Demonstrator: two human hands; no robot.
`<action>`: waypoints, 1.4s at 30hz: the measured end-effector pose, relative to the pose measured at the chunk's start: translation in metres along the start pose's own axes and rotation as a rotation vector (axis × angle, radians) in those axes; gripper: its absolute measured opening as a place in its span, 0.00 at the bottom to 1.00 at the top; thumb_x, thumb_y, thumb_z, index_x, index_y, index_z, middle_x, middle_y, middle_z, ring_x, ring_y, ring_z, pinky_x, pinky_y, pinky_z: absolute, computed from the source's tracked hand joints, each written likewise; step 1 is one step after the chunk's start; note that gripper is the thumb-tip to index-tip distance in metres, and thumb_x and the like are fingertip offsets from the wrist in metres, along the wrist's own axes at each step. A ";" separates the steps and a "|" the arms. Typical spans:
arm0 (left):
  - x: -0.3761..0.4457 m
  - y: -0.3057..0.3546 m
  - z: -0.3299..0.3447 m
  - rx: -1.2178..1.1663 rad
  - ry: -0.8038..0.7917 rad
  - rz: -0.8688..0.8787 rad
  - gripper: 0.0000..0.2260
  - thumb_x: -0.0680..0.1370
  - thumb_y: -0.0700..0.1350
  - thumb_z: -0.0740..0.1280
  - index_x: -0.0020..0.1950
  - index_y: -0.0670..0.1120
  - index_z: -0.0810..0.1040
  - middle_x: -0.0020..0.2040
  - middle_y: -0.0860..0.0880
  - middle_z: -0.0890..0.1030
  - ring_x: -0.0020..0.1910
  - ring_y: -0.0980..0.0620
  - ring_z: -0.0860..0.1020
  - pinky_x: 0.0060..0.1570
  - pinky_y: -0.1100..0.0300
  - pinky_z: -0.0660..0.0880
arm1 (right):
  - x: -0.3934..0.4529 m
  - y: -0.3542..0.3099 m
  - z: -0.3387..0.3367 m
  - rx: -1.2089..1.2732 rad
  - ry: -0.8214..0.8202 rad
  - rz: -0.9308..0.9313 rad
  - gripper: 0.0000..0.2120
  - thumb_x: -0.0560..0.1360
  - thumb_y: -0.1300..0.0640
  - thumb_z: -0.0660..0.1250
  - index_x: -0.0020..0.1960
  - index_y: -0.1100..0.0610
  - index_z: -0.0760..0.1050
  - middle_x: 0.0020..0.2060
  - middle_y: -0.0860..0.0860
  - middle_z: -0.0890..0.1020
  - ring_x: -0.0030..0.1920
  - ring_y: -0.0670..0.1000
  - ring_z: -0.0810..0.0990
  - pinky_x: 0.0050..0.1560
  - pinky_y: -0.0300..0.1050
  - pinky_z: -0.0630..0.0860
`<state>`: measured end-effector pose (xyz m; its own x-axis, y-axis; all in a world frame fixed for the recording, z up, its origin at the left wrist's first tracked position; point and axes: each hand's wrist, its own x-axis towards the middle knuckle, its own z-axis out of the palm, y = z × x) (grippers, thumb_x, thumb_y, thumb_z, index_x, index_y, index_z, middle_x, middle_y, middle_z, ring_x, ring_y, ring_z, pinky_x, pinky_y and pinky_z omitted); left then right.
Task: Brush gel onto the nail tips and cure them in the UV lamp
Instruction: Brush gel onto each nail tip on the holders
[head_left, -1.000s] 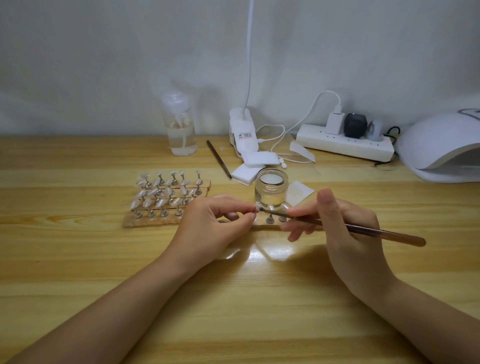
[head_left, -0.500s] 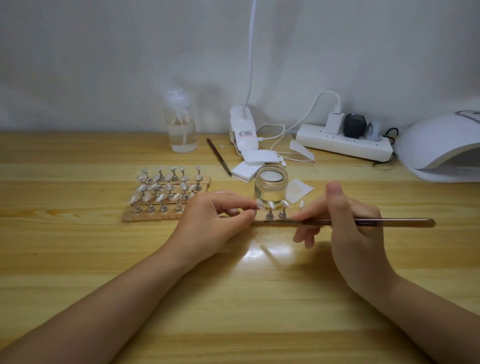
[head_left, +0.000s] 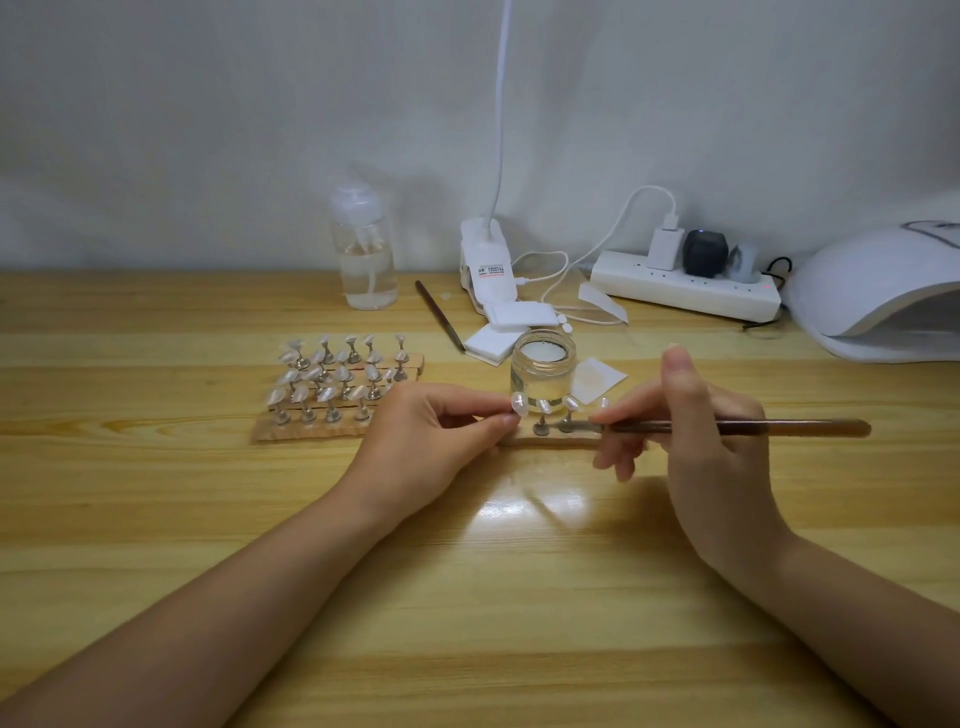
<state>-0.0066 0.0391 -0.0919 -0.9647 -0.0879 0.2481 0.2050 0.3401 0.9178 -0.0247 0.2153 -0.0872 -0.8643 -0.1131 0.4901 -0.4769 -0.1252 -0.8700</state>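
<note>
Moved since a second ago: brush (head_left: 737, 428), now lying level across the right hand (head_left: 696, 441), handle pointing right, where before it was slanting down toward the handle end with its tip at the leftmost nail tip (head_left: 518, 404). Brush tip is now sitting low beside the metal stands on the front strip (head_left: 550, 441), away from that nail tip.

Right hand: pinching the brush between thumb and fingers, thumb raised, lower fingers hanging curled below the handle.

Left hand (head_left: 431, 441): staying where it was, thumb and forefinger curled and pinching at the left end of the front strip, just under the leftmost nail tip; what exactly it is gripping cannot be told.

Front strip: lying on the table (head_left: 467, 597) between the two hands, carrying a row of nail tips on stands.

Gel jar (head_left: 543, 371): open, standing just behind the front strip.

Rack of further nail tips (head_left: 332, 384): resting behind the left hand.

UV lamp (head_left: 883, 296): sitting at the far right of the table, well apart from the hands.

Also present, far side: clear pump bottle (head_left: 364, 260), power strip (head_left: 685, 286), spare brush (head_left: 440, 316), white pads (head_left: 498, 340).
</note>
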 end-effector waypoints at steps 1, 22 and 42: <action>0.000 0.000 0.000 0.008 0.001 0.002 0.07 0.70 0.38 0.72 0.43 0.49 0.84 0.28 0.57 0.81 0.28 0.64 0.76 0.31 0.74 0.69 | 0.001 0.000 0.001 0.006 0.014 -0.004 0.23 0.78 0.51 0.54 0.33 0.59 0.80 0.23 0.57 0.79 0.22 0.49 0.76 0.27 0.34 0.72; 0.002 0.002 0.000 0.099 0.001 0.023 0.09 0.71 0.37 0.71 0.42 0.51 0.84 0.37 0.56 0.80 0.34 0.65 0.74 0.36 0.75 0.69 | 0.003 0.004 0.002 -0.059 -0.045 0.013 0.24 0.78 0.52 0.55 0.32 0.59 0.81 0.23 0.57 0.79 0.22 0.50 0.74 0.27 0.33 0.69; 0.001 0.003 0.000 0.080 0.002 -0.013 0.10 0.70 0.37 0.71 0.39 0.53 0.83 0.32 0.58 0.79 0.29 0.65 0.72 0.32 0.74 0.66 | 0.006 0.002 0.006 -0.053 -0.069 0.030 0.21 0.78 0.50 0.56 0.36 0.57 0.80 0.28 0.55 0.82 0.23 0.44 0.74 0.27 0.29 0.67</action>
<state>-0.0071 0.0406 -0.0885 -0.9669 -0.0946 0.2368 0.1784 0.4126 0.8933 -0.0296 0.2084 -0.0863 -0.8661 -0.1842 0.4648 -0.4604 -0.0686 -0.8850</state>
